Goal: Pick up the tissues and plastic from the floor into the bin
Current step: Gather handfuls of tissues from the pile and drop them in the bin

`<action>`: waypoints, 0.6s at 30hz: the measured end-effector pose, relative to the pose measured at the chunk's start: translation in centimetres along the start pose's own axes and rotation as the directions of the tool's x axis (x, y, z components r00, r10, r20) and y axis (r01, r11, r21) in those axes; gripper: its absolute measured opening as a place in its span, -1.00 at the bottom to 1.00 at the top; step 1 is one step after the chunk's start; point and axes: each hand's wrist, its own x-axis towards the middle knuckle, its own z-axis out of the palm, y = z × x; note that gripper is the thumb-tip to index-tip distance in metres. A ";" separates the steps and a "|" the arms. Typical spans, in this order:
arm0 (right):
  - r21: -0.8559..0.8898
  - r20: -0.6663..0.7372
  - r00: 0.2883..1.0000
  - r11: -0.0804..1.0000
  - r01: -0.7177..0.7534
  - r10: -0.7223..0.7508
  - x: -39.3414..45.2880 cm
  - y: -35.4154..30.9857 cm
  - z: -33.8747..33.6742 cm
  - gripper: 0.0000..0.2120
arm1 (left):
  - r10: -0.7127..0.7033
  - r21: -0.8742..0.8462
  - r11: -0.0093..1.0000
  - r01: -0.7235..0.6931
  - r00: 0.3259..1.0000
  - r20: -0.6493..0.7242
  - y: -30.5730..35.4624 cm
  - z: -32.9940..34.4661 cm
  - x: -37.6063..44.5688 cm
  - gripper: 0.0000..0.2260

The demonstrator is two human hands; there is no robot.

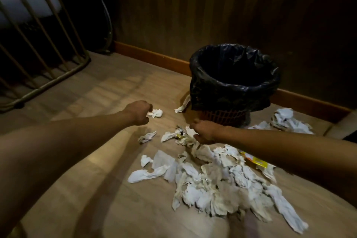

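A bin of orange mesh, lined with a black bag, stands by the wall. A big heap of crumpled white tissues lies on the wooden floor in front of it. My left hand is closed on a small white tissue left of the bin. My right hand grips the far end of the tissue heap, beside a shiny plastic wrapper. A yellow plastic wrapper shows under my right forearm. Small loose tissues lie between my hands.
More tissues are piled to the right of the bin, and one strip leans at its left foot. A metal-barred frame stands at the far left. A wooden skirting board runs along the dark wall.
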 end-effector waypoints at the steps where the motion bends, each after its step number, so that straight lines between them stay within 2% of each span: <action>1: 0.026 0.015 1.000 1.000 -0.016 0.016 0.9 0.0 0.7 -0.63 | 0.009 0.014 1.000 -0.010 0.999 0.040 -0.6 1.0 0.3 -0.56; 3: 0.085 0.006 1.000 0.996 -0.011 0.011 2.6 -0.1 2.0 -0.68 | 0.001 0.058 0.998 -0.007 0.994 0.107 -1.7 3.3 1.2 -0.59; 6: 0.114 -0.003 0.997 0.991 -0.072 0.072 5.9 -1.1 3.4 -0.75 | -0.073 0.044 0.997 0.068 0.990 0.122 -2.8 5.9 2.6 -0.65; 9: 0.154 -0.010 0.984 0.973 -0.172 0.176 9.7 -2.0 3.9 -0.62 | -0.096 -0.064 0.993 0.102 0.991 0.088 -3.2 8.0 4.6 -0.65; 13: 0.242 -0.062 0.956 0.933 -0.266 0.288 14.1 -2.4 3.5 -0.53 | 0.001 -0.151 0.989 0.006 0.999 0.046 -3.3 10.7 7.2 -0.50; 18: 0.294 0.016 0.905 0.863 -0.410 0.425 18.4 -1.2 5.3 -0.45 | -0.011 -0.255 0.966 0.035 0.996 0.092 -2.8 13.6 9.6 -0.45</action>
